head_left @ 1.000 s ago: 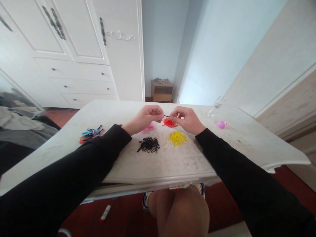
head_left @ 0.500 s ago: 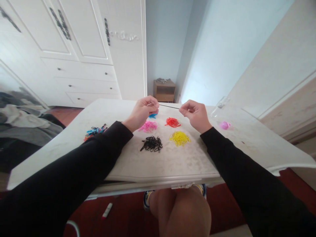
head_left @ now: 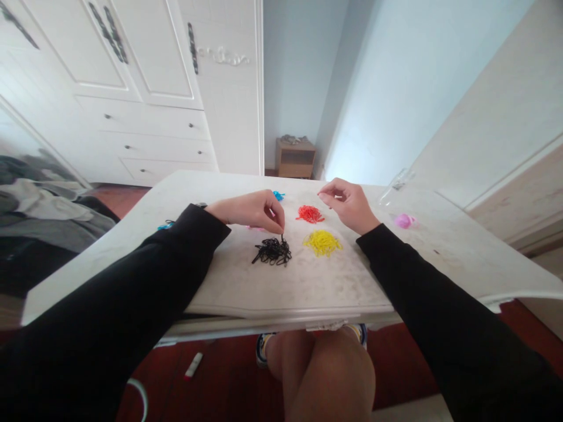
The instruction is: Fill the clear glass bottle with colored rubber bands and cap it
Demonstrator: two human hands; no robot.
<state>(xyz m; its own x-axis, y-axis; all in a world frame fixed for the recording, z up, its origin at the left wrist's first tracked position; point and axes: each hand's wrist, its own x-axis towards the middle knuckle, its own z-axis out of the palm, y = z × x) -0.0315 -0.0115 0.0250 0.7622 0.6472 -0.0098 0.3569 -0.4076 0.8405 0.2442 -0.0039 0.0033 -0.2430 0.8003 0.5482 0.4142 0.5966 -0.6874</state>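
My left hand (head_left: 259,211) pinches a black rubber band (head_left: 282,237) just above the pile of black rubber bands (head_left: 271,252). Its wrist and sleeve partly cover the pink rubber bands (head_left: 256,228) and a mixed-colour heap at the left. My right hand (head_left: 345,202) hovers over the table, thumb and fingertips together; whatever is between them, if anything, is too small to make out. Below and left of it lie the red rubber bands (head_left: 310,214), with the yellow rubber bands (head_left: 323,242) nearer me. Blue rubber bands (head_left: 278,195) show behind my left hand.
The white table (head_left: 246,290) spans the space before me. On its right are a pink bundle (head_left: 403,221) and a clear plastic bag or container (head_left: 396,184). Clothes (head_left: 48,214) are piled at the left. A white tube (head_left: 193,366) lies on the red floor.
The dark band stretched between my hands no longer spans them. My left hand has come down and toward me to the black pile. My right hand stays in nearly the same place.
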